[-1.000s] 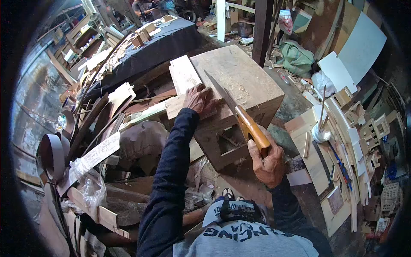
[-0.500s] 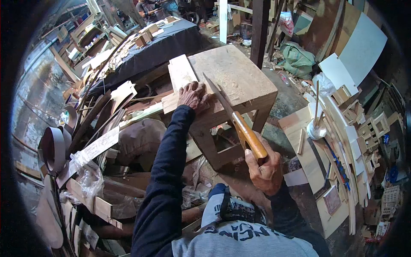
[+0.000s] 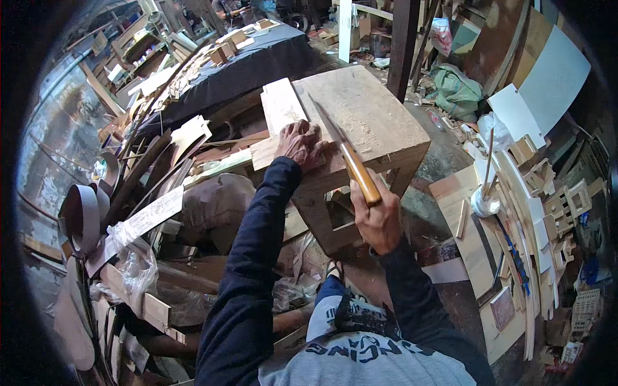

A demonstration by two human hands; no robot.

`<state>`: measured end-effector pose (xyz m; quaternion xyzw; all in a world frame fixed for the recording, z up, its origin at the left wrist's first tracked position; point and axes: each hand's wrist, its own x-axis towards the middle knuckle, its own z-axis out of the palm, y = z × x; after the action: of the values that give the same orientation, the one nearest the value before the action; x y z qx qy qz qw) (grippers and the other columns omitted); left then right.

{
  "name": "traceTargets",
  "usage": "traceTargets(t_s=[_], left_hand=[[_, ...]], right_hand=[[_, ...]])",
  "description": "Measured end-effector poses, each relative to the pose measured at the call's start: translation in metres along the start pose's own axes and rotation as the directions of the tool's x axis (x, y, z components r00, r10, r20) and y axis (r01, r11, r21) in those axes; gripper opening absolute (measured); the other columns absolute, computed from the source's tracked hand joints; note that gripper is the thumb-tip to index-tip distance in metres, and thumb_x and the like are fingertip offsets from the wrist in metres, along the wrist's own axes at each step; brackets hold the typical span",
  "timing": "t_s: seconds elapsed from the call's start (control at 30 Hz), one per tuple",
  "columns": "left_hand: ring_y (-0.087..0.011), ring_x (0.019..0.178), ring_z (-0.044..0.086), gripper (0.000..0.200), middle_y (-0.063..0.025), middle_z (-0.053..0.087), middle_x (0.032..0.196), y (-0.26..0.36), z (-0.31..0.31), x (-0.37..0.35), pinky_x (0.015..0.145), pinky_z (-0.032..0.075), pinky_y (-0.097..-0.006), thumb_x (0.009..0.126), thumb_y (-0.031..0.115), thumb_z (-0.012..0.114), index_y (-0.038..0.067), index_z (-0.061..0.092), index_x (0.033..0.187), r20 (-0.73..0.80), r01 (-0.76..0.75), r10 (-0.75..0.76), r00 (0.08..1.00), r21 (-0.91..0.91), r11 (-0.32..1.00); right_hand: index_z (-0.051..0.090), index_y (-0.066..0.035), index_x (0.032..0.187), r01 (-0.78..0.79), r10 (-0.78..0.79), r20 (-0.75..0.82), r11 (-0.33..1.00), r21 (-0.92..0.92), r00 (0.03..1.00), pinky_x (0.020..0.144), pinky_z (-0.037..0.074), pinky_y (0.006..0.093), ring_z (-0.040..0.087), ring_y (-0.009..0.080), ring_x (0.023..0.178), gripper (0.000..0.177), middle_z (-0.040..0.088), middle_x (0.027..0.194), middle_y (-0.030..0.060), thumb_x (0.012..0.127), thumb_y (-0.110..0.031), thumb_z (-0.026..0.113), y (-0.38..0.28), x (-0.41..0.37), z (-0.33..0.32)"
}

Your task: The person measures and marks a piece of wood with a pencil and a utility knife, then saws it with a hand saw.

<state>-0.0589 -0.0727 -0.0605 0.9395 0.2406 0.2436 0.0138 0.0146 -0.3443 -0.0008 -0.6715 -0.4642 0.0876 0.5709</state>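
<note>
My right hand [image 3: 378, 222] is wrapped round the wooden handle of a handsaw [image 3: 358, 172]. The saw's blade slants away over a low wooden work table [image 3: 380, 109], close to the right of my left hand. My left hand [image 3: 300, 144] presses down on a pale wooden board [image 3: 280, 106] at the table's left side, its fingers bent against the wood. Part of the board juts past the table's left edge. Sawdust lies on the tabletop to the right of the blade. Whether the teeth are in the wood is hard to see.
Scrap wood and plastic wrap [image 3: 135, 257] crowd the left side. Behind stands a table under a dark cloth [image 3: 257, 64] with small wood pieces on it. At right, a plywood sheet [image 3: 479, 257] bears strips and a white pot [image 3: 484, 202]. A dark post [image 3: 403, 51] rises beyond the work table.
My right hand has pushed the saw forward and to the left, away from my body. My left hand stays on the board. The camera view has shifted slightly.
</note>
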Motion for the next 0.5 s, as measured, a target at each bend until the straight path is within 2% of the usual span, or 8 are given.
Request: traceTargets(t_s=[0.17,0.3,0.37,0.43,0.5], left_hand=[[-0.0367,0.119,0.045,0.046,-0.0167,0.052,0.126,0.001,0.0,-0.001,0.103,0.035,-0.0471,0.088,0.042,0.06,0.013,0.062,0.124,0.026,0.027,-0.027,0.999,0.015,1.0],[-0.0376,0.115,0.047,0.046,-0.0171,0.053,0.125,-0.004,0.007,0.001,0.1,0.037,-0.0474,0.09,0.042,0.058,0.011,0.06,0.123,-0.003,-0.004,0.004,1.0,0.063,0.998],[-0.0365,0.12,0.045,0.047,-0.0174,0.052,0.129,-0.004,0.006,0.003,0.104,0.035,-0.0468,0.09,0.044,0.058,0.013,0.061,0.126,0.027,0.019,-0.021,0.999,0.052,0.998],[-0.0373,0.116,0.047,0.046,-0.0169,0.053,0.126,-0.005,0.005,0.003,0.1,0.038,-0.0469,0.091,0.042,0.058,0.011,0.059,0.125,0.015,-0.002,0.001,1.0,0.059,0.998],[-0.0376,0.115,0.048,0.046,-0.0166,0.054,0.125,-0.002,0.005,0.003,0.099,0.039,-0.047,0.091,0.042,0.058,0.01,0.058,0.124,0.003,-0.014,0.014,1.0,0.064,0.998]], right_hand=[[0.056,0.0,0.121,-0.029,0.029,0.011,0.999,0.023,1.0,0.07,0.055,0.0435,0.069,0.0394,0.086,0.033,0.067,0.092,0.0244,0.095,-0.021,0.06,-0.005,-0.016,-0.014],[0.056,0.001,0.123,0.032,-0.035,-0.035,0.996,-0.077,0.999,0.068,0.055,0.0427,0.069,0.0418,0.083,0.037,0.068,0.092,0.0247,0.094,-0.022,0.061,-0.026,-0.05,-0.042],[0.058,0.002,0.121,0.01,-0.01,0.006,0.997,-0.08,1.0,0.069,0.055,0.041,0.069,0.0406,0.086,0.035,0.067,0.092,0.0255,0.095,-0.021,0.059,-0.025,-0.033,-0.033],[0.058,0.003,0.12,-0.038,0.041,0.088,0.999,-0.032,0.995,0.069,0.055,0.0398,0.07,0.0393,0.089,0.034,0.067,0.093,0.0259,0.095,-0.02,0.059,-0.014,0.0,-0.019],[0.058,0.003,0.118,-0.042,0.042,0.06,0.999,-0.014,0.997,0.069,0.055,0.0399,0.069,0.0391,0.088,0.032,0.066,0.092,0.0259,0.095,-0.019,0.059,-0.003,0.014,-0.013]])
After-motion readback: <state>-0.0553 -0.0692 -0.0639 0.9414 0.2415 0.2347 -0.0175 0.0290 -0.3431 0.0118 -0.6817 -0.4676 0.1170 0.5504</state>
